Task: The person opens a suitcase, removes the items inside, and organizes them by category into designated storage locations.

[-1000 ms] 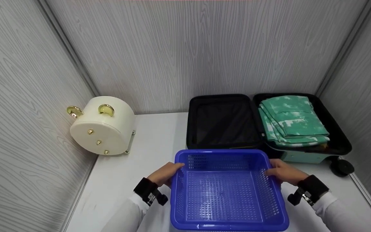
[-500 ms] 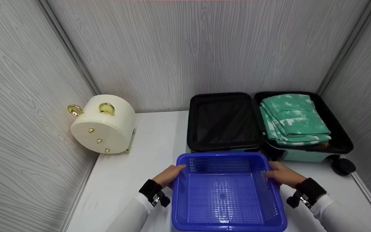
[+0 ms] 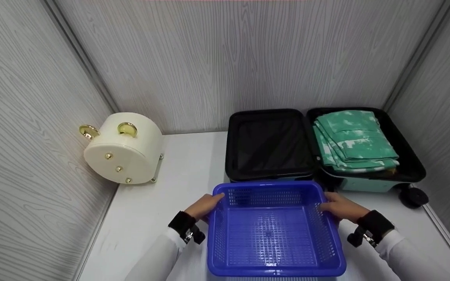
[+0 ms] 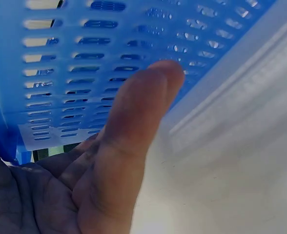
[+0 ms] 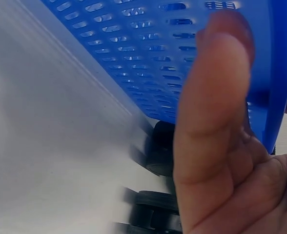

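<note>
A blue perforated plastic basket [image 3: 270, 234], with nothing in it, is held level in front of the open suitcase. My left hand [image 3: 203, 207] grips its left rim, thumb over the top and fingers underneath on the outside. On the opposite rim my right hand [image 3: 344, 207] holds it the same way. In the left wrist view a finger [image 4: 129, 117] lies along the basket's slotted outer wall. The right wrist view has a finger [image 5: 214, 102] against that side's wall. Green and white folded fabric [image 3: 356, 140] lies in the suitcase's right half.
The black-lined suitcase [image 3: 270, 144] lies open by the back wall, its near edge partly behind the basket. A suitcase wheel [image 3: 413, 197] sticks out at right. A cream round case [image 3: 125, 150] with gold handles lies at the left on the white tabletop [image 3: 143, 218].
The basket has shifted slightly towards me, so a bit more of the suitcase's near edge shows. Both hands keep their hold, and the head view has tilted a little.
</note>
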`<state>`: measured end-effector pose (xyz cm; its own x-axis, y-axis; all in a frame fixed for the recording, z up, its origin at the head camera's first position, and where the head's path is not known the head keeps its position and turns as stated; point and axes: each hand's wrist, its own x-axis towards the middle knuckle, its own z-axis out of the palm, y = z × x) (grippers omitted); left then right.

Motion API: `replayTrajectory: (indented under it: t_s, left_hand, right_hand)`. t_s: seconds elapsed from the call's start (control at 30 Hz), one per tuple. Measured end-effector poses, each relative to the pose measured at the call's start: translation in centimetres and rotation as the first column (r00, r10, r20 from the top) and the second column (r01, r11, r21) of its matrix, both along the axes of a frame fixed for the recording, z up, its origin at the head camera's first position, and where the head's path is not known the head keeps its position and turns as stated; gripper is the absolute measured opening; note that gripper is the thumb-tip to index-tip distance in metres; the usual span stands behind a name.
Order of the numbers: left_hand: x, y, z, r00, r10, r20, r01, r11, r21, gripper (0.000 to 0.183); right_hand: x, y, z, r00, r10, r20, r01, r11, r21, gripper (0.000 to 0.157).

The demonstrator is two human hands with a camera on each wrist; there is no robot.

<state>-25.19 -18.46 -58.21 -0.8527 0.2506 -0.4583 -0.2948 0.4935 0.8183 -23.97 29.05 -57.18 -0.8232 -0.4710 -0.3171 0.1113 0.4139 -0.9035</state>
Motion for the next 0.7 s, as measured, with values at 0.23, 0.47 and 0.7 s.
replayTrajectory:
  t_s: [0.23,0.47,0.7]
  left_hand:
    - [-0.5,0.0,0.0,1.0,0.004,0.001,-0.004,1.0,-0.003,0.053]
    - [-1.4,-0.2,0.1,1.0,0.018,-0.005,-0.018,1.0,-0.004,0.048]
    - [-3.6,-0.1,1.7,0.998,0.05,-0.043,-0.051,0.998,-0.022,0.057]
  right_hand:
    - [0.2,0.1,-0.2,1.0,-0.013,0.003,0.013,1.0,0.012,0.064]
    - [0.4,0.2,-0.2,1.0,-0.023,0.019,0.023,1.0,0.005,0.065]
    - [-0.3,1.5,0.9,0.995,-0.092,-0.026,0.094,0.994,0.065,0.056]
